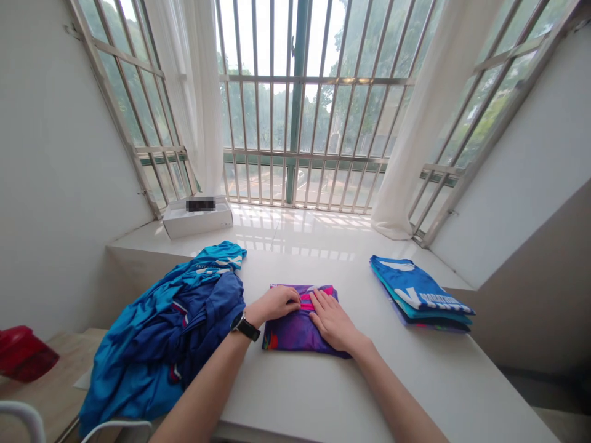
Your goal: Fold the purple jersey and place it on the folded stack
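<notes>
Flat open pressing by left hand [274, 304] and right hand [332, 319] on folded purple garment [295, 329]; at left on tabletop [392, 381], blue clothes heap [161, 326]; at right, folded blue stack [418, 294].

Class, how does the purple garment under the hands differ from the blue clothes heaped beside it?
The purple garment is a flat, neat rectangle; the blue heap is crumpled. The heap spreads much wider than the garment. The left hand and right hand rest on the garment, not the heap. Both are cloth on the white counter.
</notes>
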Demonstrator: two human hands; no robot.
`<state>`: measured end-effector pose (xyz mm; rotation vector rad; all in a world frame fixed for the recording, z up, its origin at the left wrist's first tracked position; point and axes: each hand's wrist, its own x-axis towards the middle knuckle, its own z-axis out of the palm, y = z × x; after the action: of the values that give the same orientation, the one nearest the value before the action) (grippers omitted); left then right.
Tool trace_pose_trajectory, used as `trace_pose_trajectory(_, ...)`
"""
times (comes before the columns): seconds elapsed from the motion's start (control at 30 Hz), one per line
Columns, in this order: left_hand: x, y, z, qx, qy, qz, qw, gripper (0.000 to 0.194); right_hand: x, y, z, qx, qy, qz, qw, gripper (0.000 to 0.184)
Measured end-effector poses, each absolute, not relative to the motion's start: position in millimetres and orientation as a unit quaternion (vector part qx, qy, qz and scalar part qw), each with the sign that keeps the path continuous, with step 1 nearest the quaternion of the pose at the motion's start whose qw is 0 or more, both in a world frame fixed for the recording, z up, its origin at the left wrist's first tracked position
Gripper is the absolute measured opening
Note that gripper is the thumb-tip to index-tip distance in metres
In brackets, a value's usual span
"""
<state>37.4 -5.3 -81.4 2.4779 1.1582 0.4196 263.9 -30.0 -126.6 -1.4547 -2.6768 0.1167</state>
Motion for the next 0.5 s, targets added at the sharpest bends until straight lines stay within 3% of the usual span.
trace_pose_trajectory(0.2, -16, -24, -49, 0.789, 0.600, 0.125, 0.032, 0.024, 265, -31, -122, -0.485, -0.871, 0.055, 0.046, 0.069)
trace_pose_trajectory(0.4, -22, -32, -60, 0.838, 0.503, 0.170, 0.126, 0.017, 264, -31, -119, -0.490, -0.869, 0.066, 0.032, 0.070)
trace_pose_trajectory(0.5, -15, -26, -75, 0.811, 0.531, 0.196, 0.150, 0.024, 264, -31, -119, -0.489, -0.869, 0.061, 0.040, 0.068)
